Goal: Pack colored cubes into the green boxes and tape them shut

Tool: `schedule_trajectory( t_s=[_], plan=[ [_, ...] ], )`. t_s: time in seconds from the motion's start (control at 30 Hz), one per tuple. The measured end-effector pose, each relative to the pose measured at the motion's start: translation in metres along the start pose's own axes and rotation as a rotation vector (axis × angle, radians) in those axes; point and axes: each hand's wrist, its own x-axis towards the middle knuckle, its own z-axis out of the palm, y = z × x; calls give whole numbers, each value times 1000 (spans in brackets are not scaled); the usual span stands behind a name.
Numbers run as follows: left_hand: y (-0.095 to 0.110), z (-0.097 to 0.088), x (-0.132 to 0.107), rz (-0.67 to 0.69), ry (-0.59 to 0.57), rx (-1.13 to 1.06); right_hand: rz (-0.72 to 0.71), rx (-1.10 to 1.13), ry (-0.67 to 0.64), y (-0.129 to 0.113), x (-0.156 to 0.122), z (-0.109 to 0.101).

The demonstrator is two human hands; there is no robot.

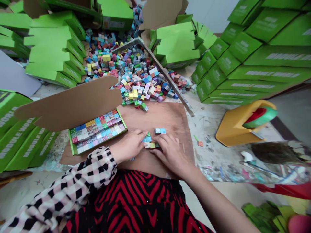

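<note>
Blocks lie on the board at the fingertips of the left hand and right hand, grip not determinable; the open box looks nearly full, the pile beyond lies unboxed

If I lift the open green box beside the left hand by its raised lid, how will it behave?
The lid looks like thin cardboard, so it would probably bend. Packed with patterned cubes, the open green box is likely heavy for its size. Uncovered, it could spill if tipped.
</note>
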Motion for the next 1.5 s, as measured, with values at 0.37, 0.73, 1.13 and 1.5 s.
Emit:
schedule_trajectory(
  t_s=[0.37,0.73,1.13,1.5],
  plan=[
    [4,2,22,-163,81,-82,215,-167,239,-27,5,34],
    [-1,7,27,-209,89,-206,183,-51,281,-15,-21,30],
    [9,-11,-9,-18,-105,49,128,-106,179,-16,-27,1],
    [-2,-18,-90,-142,51,222,-249,-72,-154,-26,16,-6]
  ],
)
